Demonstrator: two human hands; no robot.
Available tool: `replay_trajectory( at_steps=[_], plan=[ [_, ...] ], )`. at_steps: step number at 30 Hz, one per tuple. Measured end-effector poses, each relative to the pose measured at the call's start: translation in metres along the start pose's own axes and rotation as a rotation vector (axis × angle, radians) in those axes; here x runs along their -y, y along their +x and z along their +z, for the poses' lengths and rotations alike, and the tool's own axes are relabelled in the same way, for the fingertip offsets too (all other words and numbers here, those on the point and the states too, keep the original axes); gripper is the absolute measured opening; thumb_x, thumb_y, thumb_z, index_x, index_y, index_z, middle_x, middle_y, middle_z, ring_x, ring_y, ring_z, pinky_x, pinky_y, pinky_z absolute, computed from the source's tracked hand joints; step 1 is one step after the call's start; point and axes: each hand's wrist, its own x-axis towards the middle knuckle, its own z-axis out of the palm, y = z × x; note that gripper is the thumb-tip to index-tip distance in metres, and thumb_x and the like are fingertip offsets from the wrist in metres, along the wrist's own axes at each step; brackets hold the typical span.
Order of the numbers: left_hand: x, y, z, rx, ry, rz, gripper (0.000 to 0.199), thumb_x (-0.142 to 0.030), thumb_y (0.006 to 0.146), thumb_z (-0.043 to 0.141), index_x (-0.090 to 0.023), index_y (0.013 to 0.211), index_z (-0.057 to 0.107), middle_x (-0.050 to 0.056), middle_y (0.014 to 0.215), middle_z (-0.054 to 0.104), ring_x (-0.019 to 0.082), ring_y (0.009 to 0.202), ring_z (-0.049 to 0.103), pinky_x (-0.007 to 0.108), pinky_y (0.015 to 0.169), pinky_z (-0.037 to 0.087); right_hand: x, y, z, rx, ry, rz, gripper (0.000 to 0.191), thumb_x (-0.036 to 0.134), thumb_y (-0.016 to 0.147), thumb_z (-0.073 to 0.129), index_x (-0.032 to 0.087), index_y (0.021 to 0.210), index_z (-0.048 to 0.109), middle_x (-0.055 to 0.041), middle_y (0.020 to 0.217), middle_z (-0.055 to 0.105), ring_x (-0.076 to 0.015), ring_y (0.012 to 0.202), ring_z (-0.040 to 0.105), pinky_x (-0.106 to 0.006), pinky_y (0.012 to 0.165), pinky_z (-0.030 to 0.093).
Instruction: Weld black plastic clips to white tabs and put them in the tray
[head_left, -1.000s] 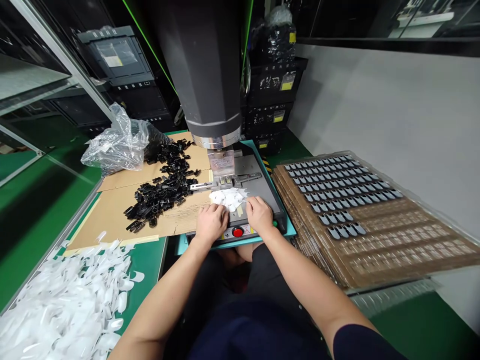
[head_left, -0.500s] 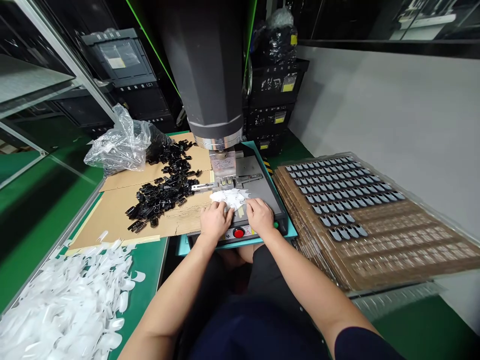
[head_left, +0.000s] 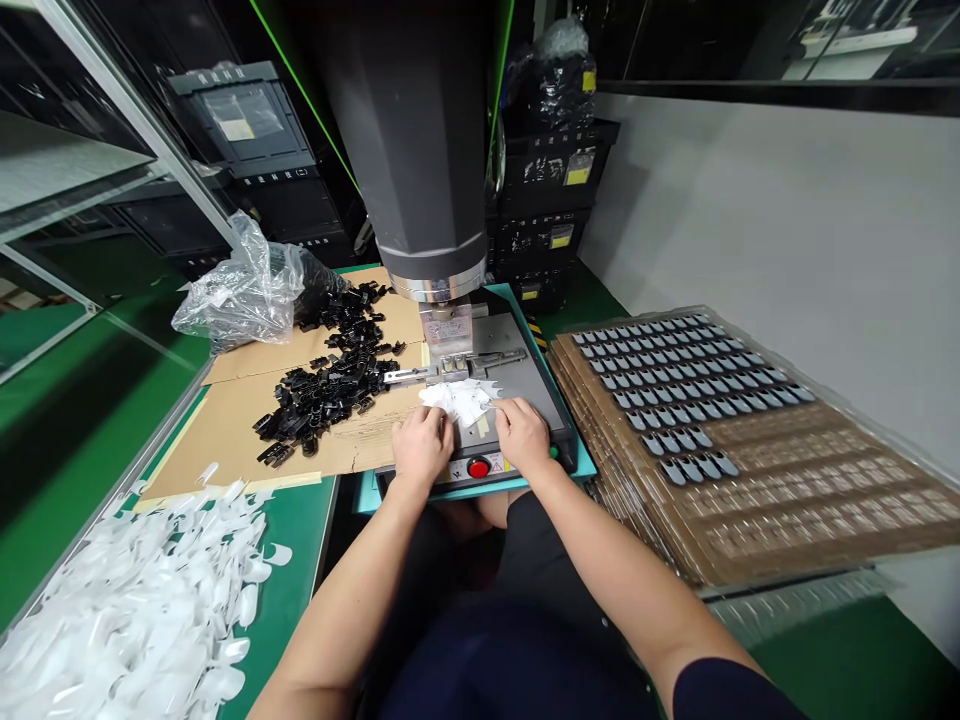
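Note:
My left hand (head_left: 422, 447) rests at the front left of the machine base, beside a small heap of white plastic pieces (head_left: 459, 399). Its fingers are curled together, and what they hold, if anything, is hidden. On the heap's right side is my right hand (head_left: 523, 434), with thumb and forefinger closed on a white piece at the edge. Behind the heap, a metal fixture (head_left: 454, 366) sits under the clear block of the press head (head_left: 448, 325). A red button (head_left: 478, 467) shows between my hands.
Black clips (head_left: 322, 395) lie piled on cardboard (head_left: 187, 455) at left, near a clear plastic bag (head_left: 247, 290). Many white pieces (head_left: 135, 610) cover the green table's front left. At right stands a stack of trays (head_left: 765, 455) with rows of grey parts. Black crates (head_left: 547, 210) stand behind.
My left hand has moved slightly left, away from the white heap. My right hand stays at the heap's right edge, nearly unchanged.

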Motion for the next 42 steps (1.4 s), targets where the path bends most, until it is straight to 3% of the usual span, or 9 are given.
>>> replay_trajectory(
  at_steps=[6,10,15,19,23,28,36,39,42],
  plan=[
    [0.016,0.005,-0.007,-0.078,-0.219,0.059,0.018,-0.035,0.108,0.054,-0.026,0.105,0.069,0.01,0.116,0.076,0.027,0.109,0.071,0.043,0.094,0.051,0.001,0.012,-0.005,-0.019,0.072,-0.048,0.038,0.023,0.109,0.043,0.022,0.129,0.076,-0.01,0.122,0.075,-0.0233,0.113,0.068,-0.034,0.103,0.052],
    [0.025,0.042,0.001,-0.107,-0.285,0.107,0.015,-0.029,0.107,0.055,-0.025,0.107,0.069,0.011,0.121,0.076,0.027,0.115,0.07,0.043,0.102,0.054,0.014,0.043,-0.001,-0.005,-0.001,-0.059,0.035,0.031,0.111,0.048,0.027,0.131,0.077,-0.0078,0.126,0.075,-0.0241,0.116,0.066,-0.035,0.101,0.051],
    [0.021,0.094,0.014,-0.024,-0.17,0.117,0.017,-0.023,0.105,0.056,-0.024,0.106,0.073,0.011,0.109,0.078,0.028,0.108,0.071,0.041,0.097,0.054,0.033,0.091,0.015,0.037,-0.119,-0.107,0.035,0.033,0.111,0.049,0.028,0.13,0.078,-0.0076,0.124,0.075,-0.0253,0.114,0.063,-0.036,0.099,0.048],
    [0.016,0.111,0.016,0.039,-0.084,0.181,0.02,-0.023,0.106,0.056,-0.021,0.105,0.076,0.012,0.107,0.078,0.028,0.106,0.07,0.04,0.097,0.051,0.037,0.106,0.023,0.109,-0.233,-0.124,0.035,0.034,0.112,0.046,0.028,0.125,0.078,-0.0091,0.12,0.073,-0.0266,0.11,0.059,-0.037,0.094,0.047],
    [0.013,0.107,0.014,0.085,-0.017,0.281,0.026,-0.03,0.11,0.051,-0.018,0.112,0.074,0.015,0.114,0.077,0.029,0.11,0.068,0.042,0.101,0.048,0.037,0.1,0.021,0.127,-0.308,-0.2,0.037,0.028,0.108,0.049,0.027,0.137,0.072,-0.011,0.133,0.07,-0.0312,0.118,0.053,-0.043,0.093,0.045],
    [0.01,0.1,0.01,0.085,0.022,0.261,0.026,-0.033,0.109,0.05,-0.017,0.116,0.07,0.017,0.119,0.074,0.031,0.112,0.065,0.044,0.099,0.046,0.046,0.095,0.015,0.205,-0.333,-0.245,0.046,0.017,0.104,0.048,0.02,0.147,0.064,-0.0158,0.145,0.065,-0.0341,0.127,0.049,-0.048,0.099,0.041],
    [0.004,0.097,-0.01,0.169,0.041,0.265,0.029,-0.037,0.107,0.052,-0.017,0.124,0.066,0.015,0.129,0.071,0.031,0.119,0.061,0.045,0.103,0.046,0.05,0.101,0.014,0.26,-0.452,-0.231,0.048,0.024,0.104,0.046,0.019,0.149,0.061,-0.016,0.15,0.062,-0.0349,0.128,0.049,-0.048,0.103,0.04],
    [0.014,0.087,-0.021,0.175,0.016,0.257,0.032,-0.039,0.107,0.053,-0.018,0.129,0.065,0.013,0.133,0.07,0.031,0.125,0.059,0.045,0.106,0.046,0.045,0.104,0.018,0.266,-0.453,-0.23,0.054,0.023,0.1,0.048,0.02,0.153,0.06,-0.0148,0.154,0.06,-0.0351,0.13,0.05,-0.048,0.102,0.042],
    [0.048,0.061,-0.04,0.107,0.0,0.147,0.034,-0.04,0.106,0.056,-0.02,0.133,0.064,0.013,0.136,0.068,0.031,0.125,0.06,0.044,0.105,0.047,0.042,0.105,0.017,0.251,-0.429,-0.227,0.056,0.017,0.097,0.049,0.022,0.15,0.063,-0.0134,0.152,0.062,-0.0348,0.129,0.05,-0.048,0.101,0.043]
  ],
)
